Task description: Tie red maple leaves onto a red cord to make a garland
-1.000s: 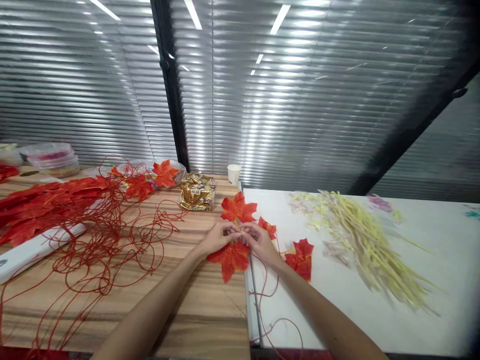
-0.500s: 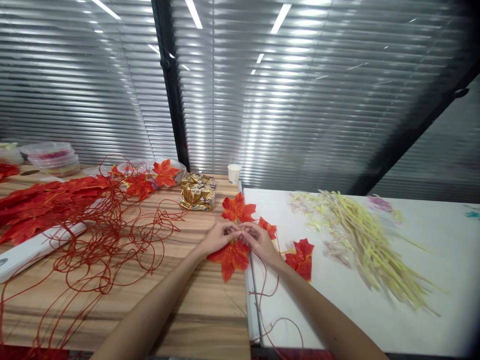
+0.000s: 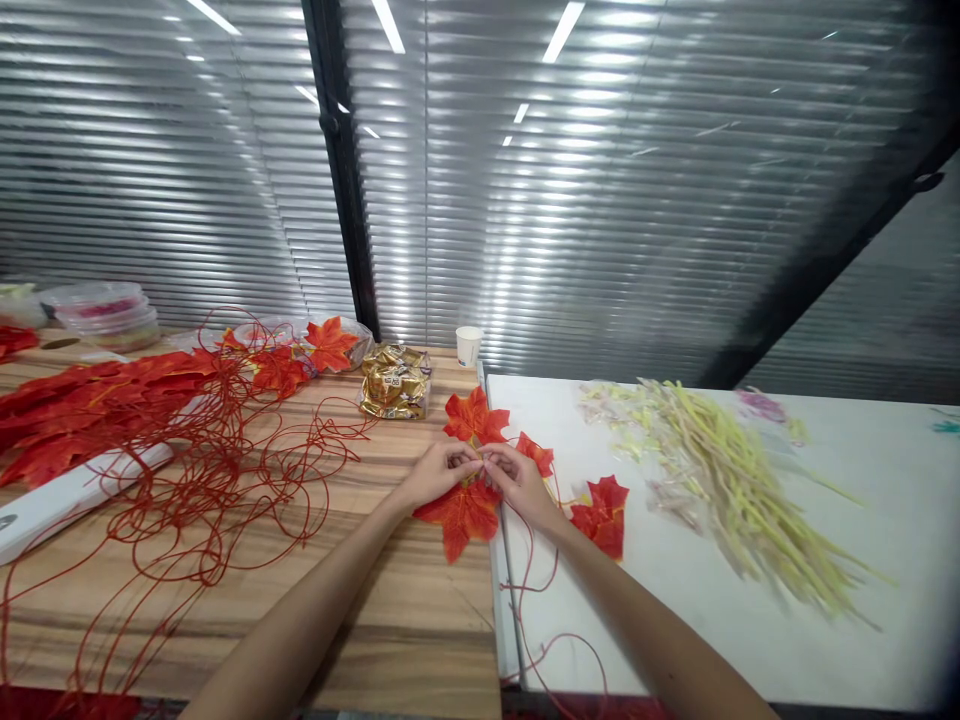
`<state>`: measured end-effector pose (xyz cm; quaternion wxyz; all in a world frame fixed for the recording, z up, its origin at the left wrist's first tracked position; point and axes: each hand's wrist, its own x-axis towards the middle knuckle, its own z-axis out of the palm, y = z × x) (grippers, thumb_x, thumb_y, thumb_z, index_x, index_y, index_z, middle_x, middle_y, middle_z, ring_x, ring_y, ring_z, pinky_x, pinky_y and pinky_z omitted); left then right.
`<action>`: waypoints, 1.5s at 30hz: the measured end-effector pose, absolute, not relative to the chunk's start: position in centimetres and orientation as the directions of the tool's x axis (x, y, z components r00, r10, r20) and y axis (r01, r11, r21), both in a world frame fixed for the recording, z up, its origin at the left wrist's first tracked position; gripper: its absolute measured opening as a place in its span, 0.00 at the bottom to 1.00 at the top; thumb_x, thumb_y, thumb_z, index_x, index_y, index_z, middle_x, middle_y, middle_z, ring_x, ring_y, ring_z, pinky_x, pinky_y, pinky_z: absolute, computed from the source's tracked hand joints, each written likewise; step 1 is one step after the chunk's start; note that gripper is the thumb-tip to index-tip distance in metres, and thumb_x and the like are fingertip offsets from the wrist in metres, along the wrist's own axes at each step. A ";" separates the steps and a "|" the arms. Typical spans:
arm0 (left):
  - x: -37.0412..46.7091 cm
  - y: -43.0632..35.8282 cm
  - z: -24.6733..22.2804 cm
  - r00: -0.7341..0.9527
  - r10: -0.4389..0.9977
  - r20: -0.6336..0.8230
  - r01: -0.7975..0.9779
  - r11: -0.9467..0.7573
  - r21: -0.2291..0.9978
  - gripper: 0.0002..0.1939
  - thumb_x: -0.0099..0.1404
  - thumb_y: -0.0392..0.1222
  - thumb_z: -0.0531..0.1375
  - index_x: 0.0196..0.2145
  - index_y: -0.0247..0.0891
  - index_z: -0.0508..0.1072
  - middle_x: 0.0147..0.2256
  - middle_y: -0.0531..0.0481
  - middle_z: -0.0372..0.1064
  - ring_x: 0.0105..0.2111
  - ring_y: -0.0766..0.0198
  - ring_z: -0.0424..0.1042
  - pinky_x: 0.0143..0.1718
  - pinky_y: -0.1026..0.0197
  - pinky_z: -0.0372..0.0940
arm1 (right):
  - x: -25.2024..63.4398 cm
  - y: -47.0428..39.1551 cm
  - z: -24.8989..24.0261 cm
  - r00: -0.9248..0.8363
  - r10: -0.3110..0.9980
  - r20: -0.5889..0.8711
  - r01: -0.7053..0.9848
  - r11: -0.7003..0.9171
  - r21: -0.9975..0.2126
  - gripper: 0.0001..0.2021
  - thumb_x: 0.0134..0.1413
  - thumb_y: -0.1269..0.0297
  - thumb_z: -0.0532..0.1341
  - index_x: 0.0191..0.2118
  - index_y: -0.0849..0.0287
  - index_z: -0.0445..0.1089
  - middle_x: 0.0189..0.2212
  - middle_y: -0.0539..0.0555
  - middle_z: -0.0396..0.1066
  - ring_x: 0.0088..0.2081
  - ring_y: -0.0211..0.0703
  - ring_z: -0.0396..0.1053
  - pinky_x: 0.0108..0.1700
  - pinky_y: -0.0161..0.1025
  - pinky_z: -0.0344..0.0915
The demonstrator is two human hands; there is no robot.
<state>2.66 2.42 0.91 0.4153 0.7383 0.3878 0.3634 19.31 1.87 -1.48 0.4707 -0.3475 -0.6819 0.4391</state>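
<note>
My left hand (image 3: 441, 471) and my right hand (image 3: 517, 482) meet at the seam between two tables, fingertips pinched together. Between them is the yellowish stem of an artificial maple leaf; the exact grip is partly hidden by the fingers. One large red-orange maple leaf (image 3: 463, 517) hangs below the hands, and another maple leaf (image 3: 476, 415) lies just beyond them. To the right, a smaller leaf (image 3: 535, 455) and a darker red leaf (image 3: 602, 515) are strung along a red cord (image 3: 526, 570) that trails down the white table.
A big tangle of red cord (image 3: 225, 480) and a pile of red leaves (image 3: 97, 400) cover the left of the wooden table (image 3: 405, 620). Behind stand a gold-wrapped pack (image 3: 395, 382) and a paper cup (image 3: 469, 346). Yellow-green stems (image 3: 735, 490) lie on the white table (image 3: 622, 640).
Almost nothing differs. Both hands stay pinched at the same spot, and the leaves and cord keep their places.
</note>
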 end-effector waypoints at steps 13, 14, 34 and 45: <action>2.7 2.5 0.9 0.444 0.873 0.203 0.266 -0.345 0.900 0.13 0.58 0.46 0.56 0.28 0.32 0.72 0.26 0.49 0.69 0.26 0.67 0.64 0.29 0.66 0.58 | 19.3 1.9 -1.4 -0.327 0.882 0.340 0.062 0.378 -0.924 0.10 0.52 0.62 0.55 0.40 0.58 0.65 0.25 0.50 0.64 0.28 0.39 0.65 0.30 0.35 0.62; 2.7 2.5 0.9 0.444 0.872 0.204 0.265 -0.345 0.900 0.13 0.58 0.46 0.56 0.28 0.32 0.72 0.26 0.49 0.69 0.26 0.68 0.64 0.29 0.66 0.58 | 19.3 1.9 -1.5 -0.328 0.882 0.338 0.061 0.377 -0.924 0.10 0.53 0.63 0.55 0.41 0.58 0.65 0.25 0.50 0.64 0.28 0.38 0.64 0.29 0.35 0.61; 2.8 2.3 1.2 0.441 0.878 0.186 0.266 -0.326 0.907 0.12 0.57 0.44 0.56 0.28 0.31 0.72 0.24 0.51 0.67 0.24 0.69 0.62 0.26 0.67 0.55 | 19.4 2.0 -1.9 -0.347 0.876 0.335 0.076 0.383 -0.921 0.09 0.53 0.64 0.54 0.41 0.59 0.64 0.25 0.50 0.62 0.26 0.36 0.61 0.28 0.33 0.59; 2.8 2.4 1.0 0.448 0.872 0.197 0.283 -0.347 0.894 0.12 0.57 0.44 0.56 0.28 0.31 0.72 0.24 0.51 0.67 0.23 0.70 0.62 0.26 0.67 0.56 | 19.4 2.1 -1.8 -0.345 0.876 0.336 0.092 0.388 -0.917 0.09 0.54 0.64 0.54 0.41 0.59 0.64 0.24 0.49 0.62 0.25 0.36 0.60 0.27 0.33 0.59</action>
